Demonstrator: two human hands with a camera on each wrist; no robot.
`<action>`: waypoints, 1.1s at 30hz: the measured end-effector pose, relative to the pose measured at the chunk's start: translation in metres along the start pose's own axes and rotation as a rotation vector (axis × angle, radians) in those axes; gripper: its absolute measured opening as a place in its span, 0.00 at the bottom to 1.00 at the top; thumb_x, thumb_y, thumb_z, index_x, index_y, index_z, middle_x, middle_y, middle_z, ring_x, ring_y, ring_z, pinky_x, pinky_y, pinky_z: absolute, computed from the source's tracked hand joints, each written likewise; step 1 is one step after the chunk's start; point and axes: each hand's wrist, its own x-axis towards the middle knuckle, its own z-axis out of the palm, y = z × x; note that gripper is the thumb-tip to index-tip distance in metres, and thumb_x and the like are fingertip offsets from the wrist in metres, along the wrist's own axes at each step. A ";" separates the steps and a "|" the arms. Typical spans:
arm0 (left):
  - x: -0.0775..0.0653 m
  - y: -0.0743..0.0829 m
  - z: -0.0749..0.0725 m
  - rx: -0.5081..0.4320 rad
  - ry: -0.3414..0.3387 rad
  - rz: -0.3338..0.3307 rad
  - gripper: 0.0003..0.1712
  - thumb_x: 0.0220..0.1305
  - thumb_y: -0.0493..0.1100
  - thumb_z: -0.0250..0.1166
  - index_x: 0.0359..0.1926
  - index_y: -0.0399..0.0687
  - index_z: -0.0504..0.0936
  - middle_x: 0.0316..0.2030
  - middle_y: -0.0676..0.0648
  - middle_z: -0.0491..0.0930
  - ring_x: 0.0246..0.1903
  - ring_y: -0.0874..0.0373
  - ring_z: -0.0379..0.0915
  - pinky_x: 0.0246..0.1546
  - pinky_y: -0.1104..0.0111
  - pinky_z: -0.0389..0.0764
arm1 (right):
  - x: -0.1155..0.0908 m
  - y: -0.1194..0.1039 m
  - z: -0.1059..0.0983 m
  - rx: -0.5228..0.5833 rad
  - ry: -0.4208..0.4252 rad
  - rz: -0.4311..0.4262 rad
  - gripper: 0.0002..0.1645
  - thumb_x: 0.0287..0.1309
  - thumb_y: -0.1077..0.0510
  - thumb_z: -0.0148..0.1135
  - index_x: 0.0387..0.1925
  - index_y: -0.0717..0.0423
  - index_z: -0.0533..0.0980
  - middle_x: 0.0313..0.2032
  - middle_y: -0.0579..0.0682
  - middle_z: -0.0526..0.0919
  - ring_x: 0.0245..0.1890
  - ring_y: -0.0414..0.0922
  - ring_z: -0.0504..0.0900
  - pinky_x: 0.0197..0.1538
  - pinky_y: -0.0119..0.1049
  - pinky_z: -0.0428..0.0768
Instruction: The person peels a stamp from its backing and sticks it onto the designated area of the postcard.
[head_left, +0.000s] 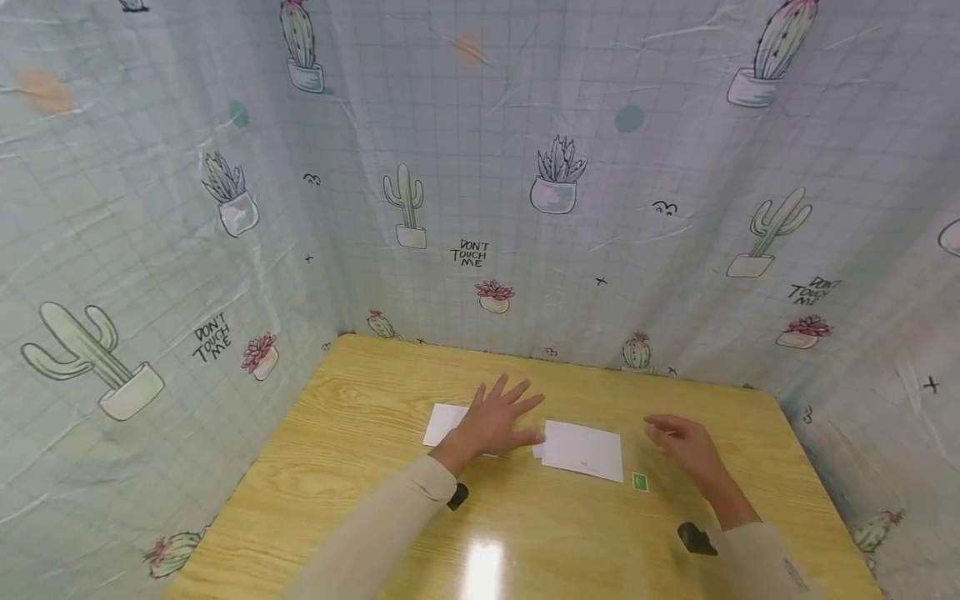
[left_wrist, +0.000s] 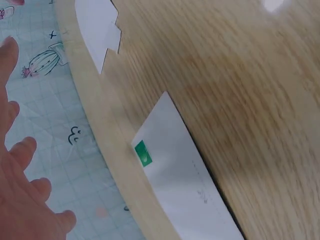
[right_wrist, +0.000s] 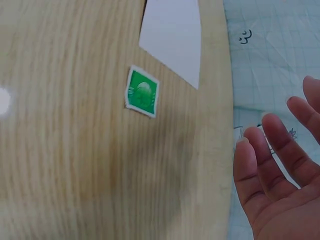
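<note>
My left hand (head_left: 491, 425) is held over a white envelope (head_left: 444, 423) with its fingers spread, hiding much of it in the head view. The left wrist view shows a green stamp (left_wrist: 143, 153) on that envelope's corner. A second white envelope (head_left: 583, 451) lies to its right, with a small pale piece (head_left: 538, 451) jutting from its left edge. Beside its lower right corner is a loose green stamp (right_wrist: 143, 92) with a white border, lying on the table. My right hand (head_left: 684, 447) hovers right of this envelope, fingers loosely bent, with nothing plainly visible in its grasp.
The wood-grain table (head_left: 352, 467) carries the envelopes. A cactus-print cloth (head_left: 480, 167) hangs behind it and along both sides. A bright light reflection shows on the table's near part.
</note>
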 end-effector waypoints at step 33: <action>0.009 0.016 0.041 0.040 -0.041 0.064 0.42 0.64 0.76 0.49 0.75 0.72 0.57 0.78 0.52 0.52 0.78 0.39 0.43 0.73 0.40 0.55 | -0.038 0.047 0.021 0.019 -0.025 -0.005 0.26 0.55 0.57 0.72 0.55 0.60 0.79 0.52 0.60 0.85 0.46 0.44 0.84 0.47 0.26 0.78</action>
